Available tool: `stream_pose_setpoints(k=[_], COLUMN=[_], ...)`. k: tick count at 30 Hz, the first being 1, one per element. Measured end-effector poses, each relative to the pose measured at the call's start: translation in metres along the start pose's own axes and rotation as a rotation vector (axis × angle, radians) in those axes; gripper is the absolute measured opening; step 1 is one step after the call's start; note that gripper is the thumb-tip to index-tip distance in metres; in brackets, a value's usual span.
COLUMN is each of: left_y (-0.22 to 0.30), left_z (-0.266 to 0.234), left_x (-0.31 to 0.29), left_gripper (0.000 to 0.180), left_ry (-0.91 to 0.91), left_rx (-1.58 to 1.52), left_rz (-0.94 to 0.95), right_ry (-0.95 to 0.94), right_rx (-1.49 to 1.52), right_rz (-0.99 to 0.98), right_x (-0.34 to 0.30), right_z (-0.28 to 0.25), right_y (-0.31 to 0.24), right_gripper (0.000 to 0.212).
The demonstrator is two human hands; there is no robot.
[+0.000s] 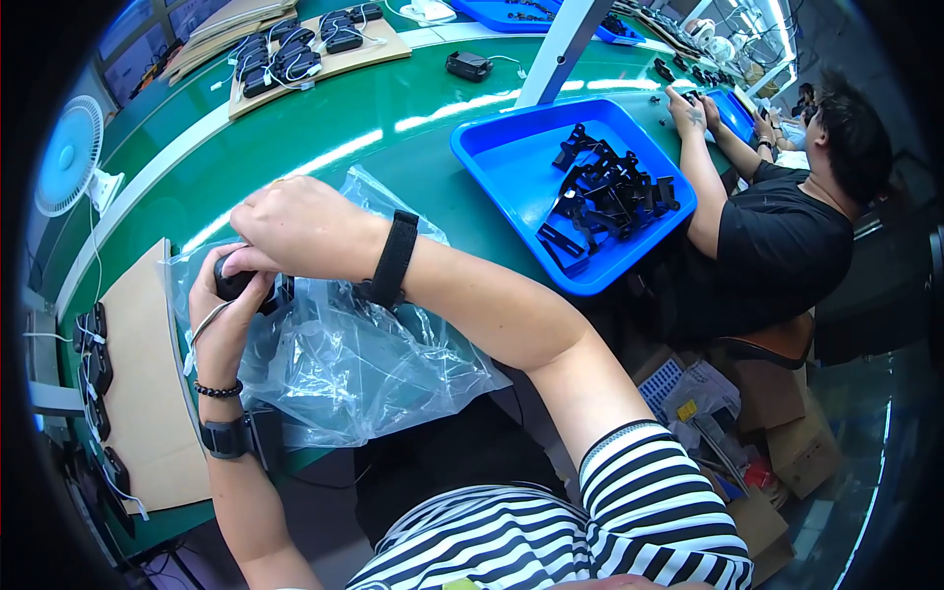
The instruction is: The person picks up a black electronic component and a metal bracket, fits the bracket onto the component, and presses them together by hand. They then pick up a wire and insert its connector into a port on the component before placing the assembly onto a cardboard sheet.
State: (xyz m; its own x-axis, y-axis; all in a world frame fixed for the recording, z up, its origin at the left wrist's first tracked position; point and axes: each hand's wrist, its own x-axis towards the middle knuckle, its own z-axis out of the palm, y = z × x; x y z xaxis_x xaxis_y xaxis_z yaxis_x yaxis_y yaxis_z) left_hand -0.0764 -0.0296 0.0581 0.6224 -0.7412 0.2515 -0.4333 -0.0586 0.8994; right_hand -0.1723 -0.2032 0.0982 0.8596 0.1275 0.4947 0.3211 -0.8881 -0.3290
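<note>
My left hand (221,320) is wrapped round a small black rounded device (232,283), only part of which shows between the fingers. A thin pale cable (208,320) runs over that hand. Reaching across from the right, my right hand (305,228) is closed over the top of the device, with its thumb near the left thumb. Whatever the right fingertips grip is hidden. Under both hands lies a crumpled clear plastic bag (344,369) on the green table (433,172).
A blue tray (511,177) of black plastic parts (615,197) stands to the right. Black devices with white cables lie on cardboard at the far left and near left (147,393). One device (469,66) sits beyond. A fan (71,157) is at left; a co-worker (777,236) sits at right.
</note>
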Motion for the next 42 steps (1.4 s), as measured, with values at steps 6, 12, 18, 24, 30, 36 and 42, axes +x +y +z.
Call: stream_pose_setpoints(k=[6,12,18,24,30,36,42], left_y=[-0.002,-0.005,-0.004,-0.004,-0.003,-0.003,-0.004], left_z=[-0.001,-0.002,0.0,-0.001,-0.001,-0.002,-0.004], left_x=[0.001,0.0,0.001,0.001,0.0,0.002,0.0], left_gripper=[0.028,0.029,0.03,0.029,0.028,0.029,0.029], left_ry=[-0.001,0.008,-0.021,-0.012,-0.045,-0.048,-0.054], left_rx=[-0.013,-0.014,-0.029,-0.134,-0.026,-0.062,-0.047], left_rz=[-0.016,0.003,-0.051,-0.034,-0.019,-0.041,-0.035], right_ry=[0.06,-0.045,-0.036,-0.052,-0.027,-0.034,-0.166], right_rx=[0.302,0.101,0.214,0.201,0.099,0.185,0.006], right_rz=[-0.132,0.021,-0.003,-0.007,0.105,0.03,0.224], right_x=[0.003,-0.001,0.0,0.002,0.0,-0.001,0.003], right_z=[0.003,-0.002,0.003,-0.003,0.003,0.002,-0.006], right_y=[0.011,0.007,0.009,0.008,0.0,0.01,-0.007], right_gripper=[0.026,0.025,0.025,0.03,0.033,0.035,0.031])
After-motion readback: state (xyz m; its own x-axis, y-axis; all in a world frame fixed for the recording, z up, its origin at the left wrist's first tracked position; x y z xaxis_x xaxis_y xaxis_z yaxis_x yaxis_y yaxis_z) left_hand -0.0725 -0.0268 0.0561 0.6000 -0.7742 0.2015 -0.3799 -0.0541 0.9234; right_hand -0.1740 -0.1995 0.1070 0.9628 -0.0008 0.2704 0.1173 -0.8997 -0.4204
